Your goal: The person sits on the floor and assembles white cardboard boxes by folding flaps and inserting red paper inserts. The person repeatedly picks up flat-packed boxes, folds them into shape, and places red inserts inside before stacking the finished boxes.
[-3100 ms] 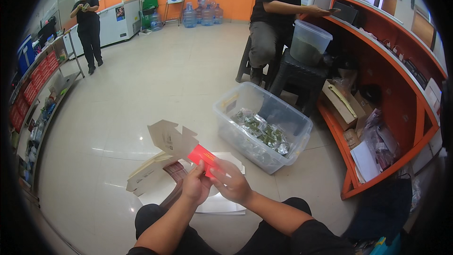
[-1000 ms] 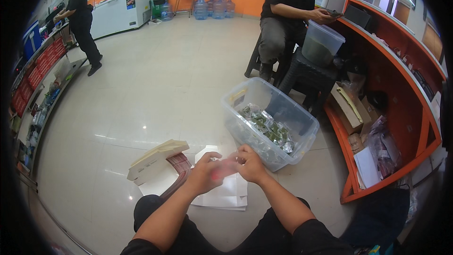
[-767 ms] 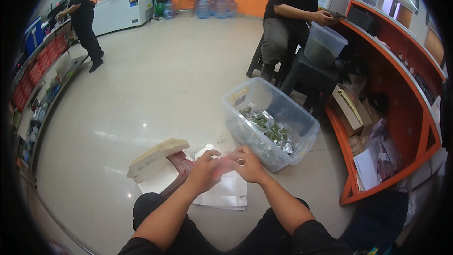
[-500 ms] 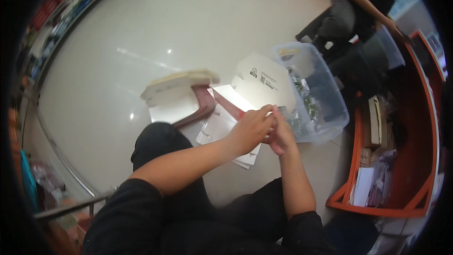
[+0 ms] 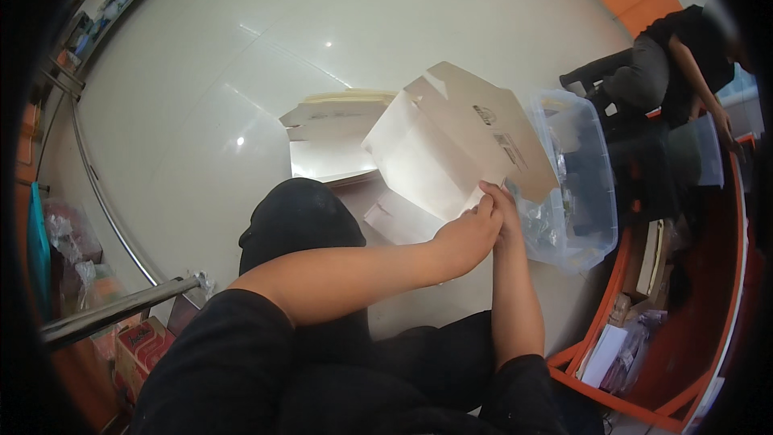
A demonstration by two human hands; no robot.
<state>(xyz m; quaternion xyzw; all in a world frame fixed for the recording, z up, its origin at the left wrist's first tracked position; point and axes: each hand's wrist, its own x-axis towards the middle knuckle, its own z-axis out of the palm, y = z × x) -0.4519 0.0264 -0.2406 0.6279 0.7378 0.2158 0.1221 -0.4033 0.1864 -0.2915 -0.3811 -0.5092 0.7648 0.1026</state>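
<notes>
A partly folded cardboard box (image 5: 515, 141), pale brown outside with dark printing and white inside, stands tilted in front of me with its inner panel spread toward the left. At its near corner my left hand (image 5: 469, 235) has its fingers closed on the edge of a flap. My right hand (image 5: 505, 208) pinches the same corner from the right, pressed close against the left fingers. Exactly how the fingers meet the flap is partly hidden. Beside the box, on the left, lies a stack of flat, unfolded box blanks (image 5: 334, 157) on the floor.
A clear plastic bin (image 5: 592, 234) with small packets stands right behind the box. Farther right is an orange-framed shelf (image 5: 600, 314) with packages. A person in dark clothes (image 5: 684, 52) sits at the upper right. A metal rail (image 5: 121, 310) runs at lower left, above a red carton (image 5: 143, 346).
The box by my hands now stands more open, its white inside facing up. My hands have moved slightly right in the picture. The whole view has shifted.
</notes>
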